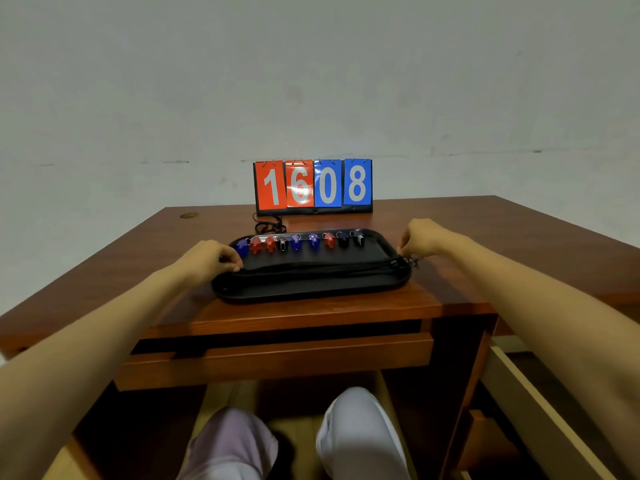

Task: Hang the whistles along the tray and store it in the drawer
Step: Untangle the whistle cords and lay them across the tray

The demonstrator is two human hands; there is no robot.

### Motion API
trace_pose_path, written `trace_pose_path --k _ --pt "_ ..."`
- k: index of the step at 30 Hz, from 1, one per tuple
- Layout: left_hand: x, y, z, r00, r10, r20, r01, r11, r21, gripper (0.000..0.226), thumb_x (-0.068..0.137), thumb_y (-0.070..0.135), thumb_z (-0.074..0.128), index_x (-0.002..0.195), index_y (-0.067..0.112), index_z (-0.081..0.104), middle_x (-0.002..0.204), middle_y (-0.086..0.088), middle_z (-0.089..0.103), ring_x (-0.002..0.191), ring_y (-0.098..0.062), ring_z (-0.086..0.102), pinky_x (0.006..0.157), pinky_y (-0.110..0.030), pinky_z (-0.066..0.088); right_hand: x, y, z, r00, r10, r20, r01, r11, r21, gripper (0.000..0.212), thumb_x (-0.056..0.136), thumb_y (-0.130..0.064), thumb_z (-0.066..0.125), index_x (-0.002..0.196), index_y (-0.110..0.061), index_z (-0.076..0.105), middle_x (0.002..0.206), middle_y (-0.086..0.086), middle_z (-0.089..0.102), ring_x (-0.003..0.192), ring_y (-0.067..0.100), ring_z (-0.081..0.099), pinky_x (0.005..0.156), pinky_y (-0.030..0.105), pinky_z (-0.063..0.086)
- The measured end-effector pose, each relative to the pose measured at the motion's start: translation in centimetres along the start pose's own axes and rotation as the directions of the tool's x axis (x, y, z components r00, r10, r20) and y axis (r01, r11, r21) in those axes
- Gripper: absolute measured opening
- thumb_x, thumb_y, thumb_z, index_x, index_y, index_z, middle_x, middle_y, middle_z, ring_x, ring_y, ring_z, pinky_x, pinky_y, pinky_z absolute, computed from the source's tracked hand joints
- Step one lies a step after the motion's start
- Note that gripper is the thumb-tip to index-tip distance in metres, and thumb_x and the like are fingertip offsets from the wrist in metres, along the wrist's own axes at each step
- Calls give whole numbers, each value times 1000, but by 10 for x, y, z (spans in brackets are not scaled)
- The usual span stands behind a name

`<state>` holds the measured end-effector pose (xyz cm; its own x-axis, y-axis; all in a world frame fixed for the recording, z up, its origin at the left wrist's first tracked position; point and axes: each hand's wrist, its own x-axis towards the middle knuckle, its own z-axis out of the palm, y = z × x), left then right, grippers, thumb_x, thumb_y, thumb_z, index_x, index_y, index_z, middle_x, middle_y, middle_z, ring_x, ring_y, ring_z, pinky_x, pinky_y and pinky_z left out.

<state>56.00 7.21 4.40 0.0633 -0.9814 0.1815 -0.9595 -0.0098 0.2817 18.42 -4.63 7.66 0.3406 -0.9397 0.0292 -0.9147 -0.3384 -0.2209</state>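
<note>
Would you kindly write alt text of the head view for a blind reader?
A person's left hand and right hand hold black cords stretched across a black tray on a wooden desk. Red, blue and black whistles line its far edge; a scoreboard behind reads 1608.

The tray [311, 292] looked like matt black plastic, and the whistles [296, 242] along its far edge were glossy, translucent plastic. The desk [121, 258] was smooth reddish wood with a slight sheen.
</note>
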Motion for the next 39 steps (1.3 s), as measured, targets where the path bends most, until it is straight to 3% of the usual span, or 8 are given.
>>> trace_pose_path --k 4,9,12,15,19,25,32,39 --pt "2 -1 -2 1000 15 6 -16 967 253 16 93 34 54 99 30 68 103 6 62 105 -17 49 92 -36 35 -1 0 1 1000 3 21 -3 1000 -9 19 89 -17 63 103 -5 70 103 9 67 90 19 57 83 30 46" --pt "3 6 -2 999 4 -47 15 918 396 28 93 52 44 106 37 64 113 6 57 110 -18 40 94 -39 24 -2 -1 -1 1000 19 21 -18 999 -35 17 83 -32 60 89 -20 70 98 4 69 96 24 60 99 50 42" --pt "3 19 1 998 43 -55 -10 874 485 33 91 55 43 110 35 61 115 6 57 112 -18 42 98 -41 24 -8 -7 -3 999 -41 -3 41 999 -21 9 87 -30 60 79 -29 64 95 -2 65 98 22 57 97 45 43" --pt "3 34 3 994 109 -29 -78 847 527 34 92 54 43 116 34 58 116 6 57 115 -16 43 100 -41 23 -7 -10 1 994 -112 8 112 993 -22 7 88 -22 61 85 -25 67 96 -4 66 100 19 59 96 42 47" --pt "1 42 5 994 96 54 -110 859 500 32 93 50 44 112 32 62 111 7 61 111 -14 45 99 -38 21 -5 -12 6 988 -122 92 130 988 -85 11 88 -16 61 84 -24 67 100 -3 67 97 17 61 95 41 50" --pt "12 48 4 981 152 -121 -90 907 412 34 94 48 44 111 26 63 111 3 59 111 -17 47 101 -39 24 1 -28 -1 967 -256 -4 256 963 87 16 90 -17 59 100 -9 69 100 2 67 96 17 61 93 34 49" --pt "54 58 4 983 136 -122 -99 959 265 27 93 43 50 106 24 65 108 2 62 105 -16 52 96 -37 28 38 -82 0 914 -405 -16 401 897 185 17 91 -21 59 105 -14 67 101 -4 64 92 9 58 80 19 42" --pt "125 25 -7 994 3 -110 25 968 251 19 91 29 54 104 19 66 109 -1 66 101 -21 58 96 -40 41 119 -130 10 901 -430 52 421 898 124 23 92 -19 58 113 -14 61 112 2 61 96 12 56 77 18 43"
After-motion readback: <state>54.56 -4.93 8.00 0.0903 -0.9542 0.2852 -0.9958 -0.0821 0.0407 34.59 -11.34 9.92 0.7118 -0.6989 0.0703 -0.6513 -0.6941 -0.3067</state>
